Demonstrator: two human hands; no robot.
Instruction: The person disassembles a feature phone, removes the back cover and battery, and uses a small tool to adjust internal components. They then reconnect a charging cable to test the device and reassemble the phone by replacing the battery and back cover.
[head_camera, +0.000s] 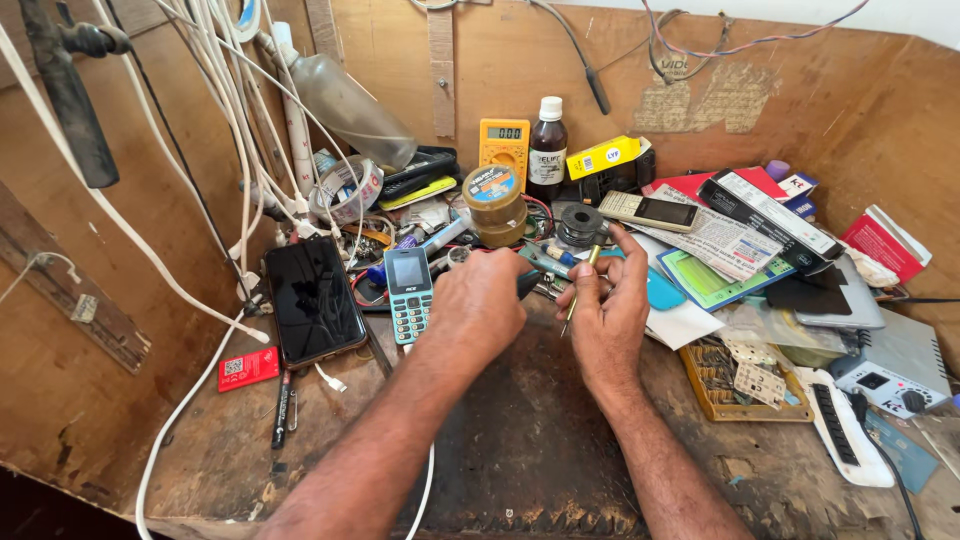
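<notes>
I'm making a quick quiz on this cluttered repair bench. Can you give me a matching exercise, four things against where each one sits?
Things:
1. black smartphone
2. yellow multimeter
3. brown bottle with a white cap
4. thin tool

Places:
A. pinched in the right hand
B. lying flat, left of the small keypad phone
C. propped against the back board, just left of the brown bottle
D. standing upright, between the multimeter and a yellow box

Pairs: 1-B, 2-C, 3-D, 4-A
</notes>
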